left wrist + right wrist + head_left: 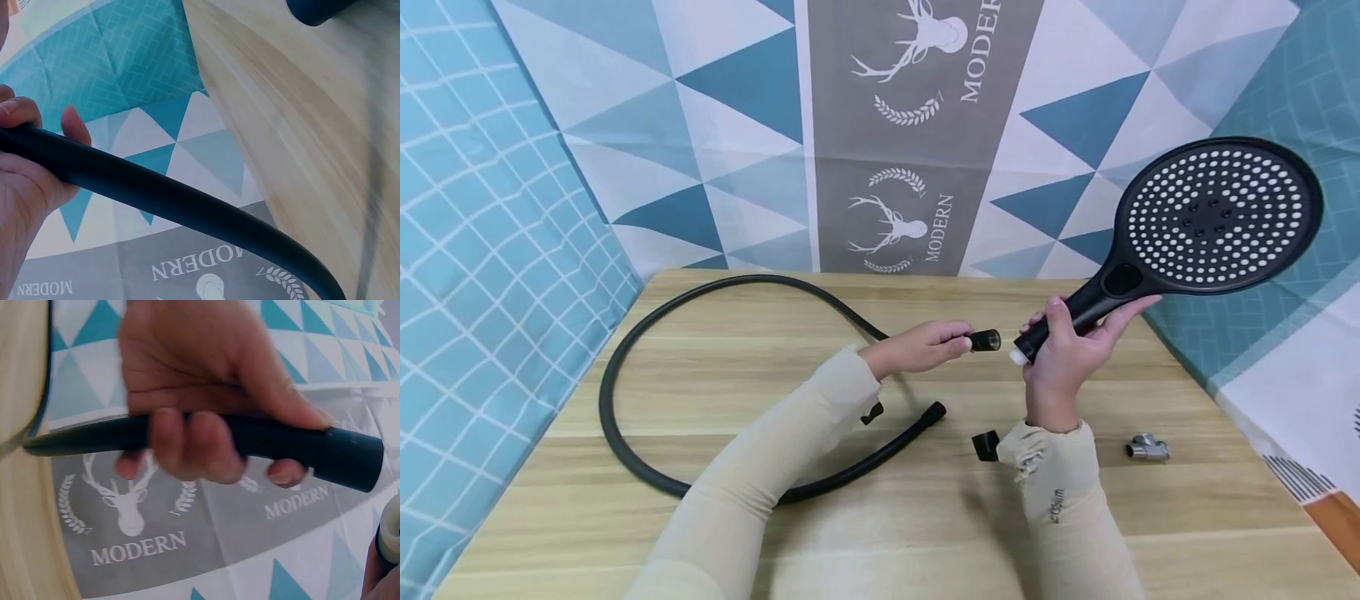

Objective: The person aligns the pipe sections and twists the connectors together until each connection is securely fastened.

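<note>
Apparently an aligning step: just left of the shower head (1247, 218), the left hand (925, 345) curls its fingers round the hose (607, 402) near one end; the right hand (1066, 365) has its fingers wrapped about the handle (1084, 303). Joining would call for coaxial ends.

"MODERN" (981, 52) on backdrop (887, 137), small sleeve lettering (1057, 506)

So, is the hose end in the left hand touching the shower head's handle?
Apart. The head view shows a sliver of tabletop between the hose end in the left hand and the white tip of the handle.
</note>
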Demonstrator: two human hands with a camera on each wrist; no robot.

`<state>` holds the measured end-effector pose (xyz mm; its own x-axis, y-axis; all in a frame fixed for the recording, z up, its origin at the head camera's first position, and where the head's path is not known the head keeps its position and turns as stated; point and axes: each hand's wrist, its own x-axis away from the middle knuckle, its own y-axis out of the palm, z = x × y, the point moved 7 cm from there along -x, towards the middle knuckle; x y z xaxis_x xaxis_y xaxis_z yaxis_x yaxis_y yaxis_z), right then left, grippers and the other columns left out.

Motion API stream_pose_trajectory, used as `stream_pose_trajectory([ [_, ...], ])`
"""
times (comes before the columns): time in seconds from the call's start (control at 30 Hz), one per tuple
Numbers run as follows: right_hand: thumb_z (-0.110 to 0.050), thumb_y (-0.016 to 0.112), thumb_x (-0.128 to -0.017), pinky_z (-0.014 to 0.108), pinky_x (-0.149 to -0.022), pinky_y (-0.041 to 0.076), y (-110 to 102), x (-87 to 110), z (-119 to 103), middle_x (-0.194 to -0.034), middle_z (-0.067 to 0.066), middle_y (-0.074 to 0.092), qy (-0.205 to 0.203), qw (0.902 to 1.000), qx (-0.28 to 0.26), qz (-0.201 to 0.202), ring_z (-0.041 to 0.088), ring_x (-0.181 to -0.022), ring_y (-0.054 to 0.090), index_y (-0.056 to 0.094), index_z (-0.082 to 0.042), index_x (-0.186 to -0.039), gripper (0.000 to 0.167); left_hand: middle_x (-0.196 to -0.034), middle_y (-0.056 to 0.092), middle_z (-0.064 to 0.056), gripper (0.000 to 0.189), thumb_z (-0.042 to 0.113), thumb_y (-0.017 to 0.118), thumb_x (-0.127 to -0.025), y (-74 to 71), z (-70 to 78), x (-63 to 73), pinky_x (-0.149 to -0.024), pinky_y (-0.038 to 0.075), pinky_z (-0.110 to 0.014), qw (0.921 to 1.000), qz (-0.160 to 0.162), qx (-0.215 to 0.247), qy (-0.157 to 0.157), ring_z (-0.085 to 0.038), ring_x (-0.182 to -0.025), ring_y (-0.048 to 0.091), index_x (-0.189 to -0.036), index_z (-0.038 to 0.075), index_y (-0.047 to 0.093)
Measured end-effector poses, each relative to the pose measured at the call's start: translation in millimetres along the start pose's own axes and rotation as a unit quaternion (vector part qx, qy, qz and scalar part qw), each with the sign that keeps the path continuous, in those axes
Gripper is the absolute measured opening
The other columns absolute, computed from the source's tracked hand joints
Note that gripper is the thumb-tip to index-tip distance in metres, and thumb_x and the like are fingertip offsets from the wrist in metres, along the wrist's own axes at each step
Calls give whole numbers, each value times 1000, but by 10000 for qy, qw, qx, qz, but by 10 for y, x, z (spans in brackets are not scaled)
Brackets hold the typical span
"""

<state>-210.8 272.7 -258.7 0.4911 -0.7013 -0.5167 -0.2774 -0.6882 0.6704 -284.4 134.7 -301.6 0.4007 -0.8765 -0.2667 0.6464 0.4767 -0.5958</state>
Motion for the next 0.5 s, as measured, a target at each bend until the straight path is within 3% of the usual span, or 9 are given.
stream_pose_trajectory([
  [0.33,17,52,-86,26,-54,49,109,154,-10,-145,8,36,-492,9988,-28,50,21,-58,51,-20,-18,-150,102,-69,36,1,19,3,40,-102,1,-30,120,-63,32,-23,9994,-16,255,225,-9,-62,34,-85,2,45],
  [0.5,16,52,-87,27,-54,49,147,182,-22,-148,3,33,-452,9986,-140,217,24,-60,50,-19,-21,-150,102,-69,36,1,19,2,38,-102,-18,-14,138,-63,31,-23,9988,-74,435,223,-10,-61,34,-85,2,45],
])
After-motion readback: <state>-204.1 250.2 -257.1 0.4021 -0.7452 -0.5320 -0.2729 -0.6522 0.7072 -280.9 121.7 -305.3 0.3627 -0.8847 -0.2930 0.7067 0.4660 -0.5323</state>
